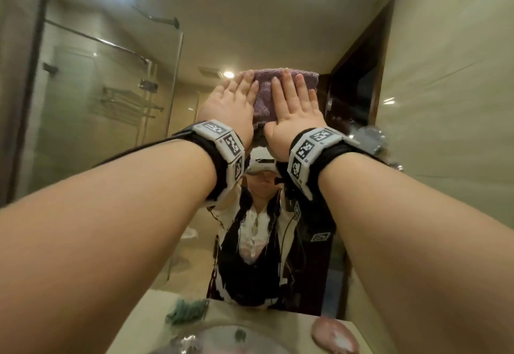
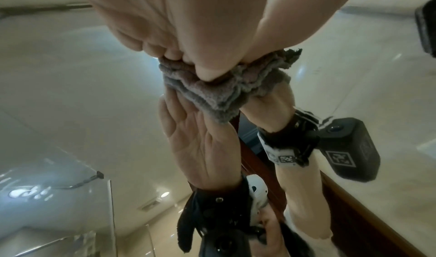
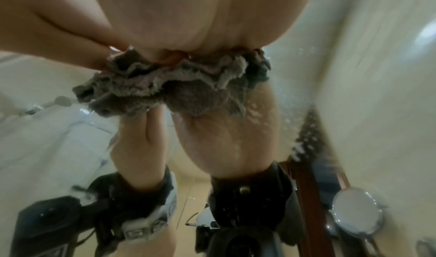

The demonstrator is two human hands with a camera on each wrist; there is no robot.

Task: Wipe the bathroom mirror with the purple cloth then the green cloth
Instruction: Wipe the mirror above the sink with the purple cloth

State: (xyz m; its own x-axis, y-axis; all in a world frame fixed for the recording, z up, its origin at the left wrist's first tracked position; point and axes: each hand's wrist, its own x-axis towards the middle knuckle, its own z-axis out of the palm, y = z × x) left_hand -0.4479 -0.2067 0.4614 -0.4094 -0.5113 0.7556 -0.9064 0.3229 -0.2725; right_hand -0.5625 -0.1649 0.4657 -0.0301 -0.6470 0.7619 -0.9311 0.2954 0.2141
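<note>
The purple cloth [image 1: 264, 95] is spread flat against the bathroom mirror [image 1: 116, 120], high up in front of me. My left hand [image 1: 230, 103] presses its left part with straight fingers. My right hand [image 1: 294, 103] presses the right part the same way, palm flat. Both wrist views show the cloth [image 2: 212, 89] [image 3: 169, 89] bunched between a palm and the glass, with the hands' reflection below it. The green cloth [image 1: 186, 312] lies crumpled on the counter by the mirror's foot, left of centre.
A pale counter [image 1: 250, 323] with a basin [image 1: 222, 339] runs along the bottom, and a pink soap-like object [image 1: 335, 335] lies at its right. A tiled wall [image 1: 450, 103] closes the right side. The mirror reflects a glass shower screen and a dark wooden door.
</note>
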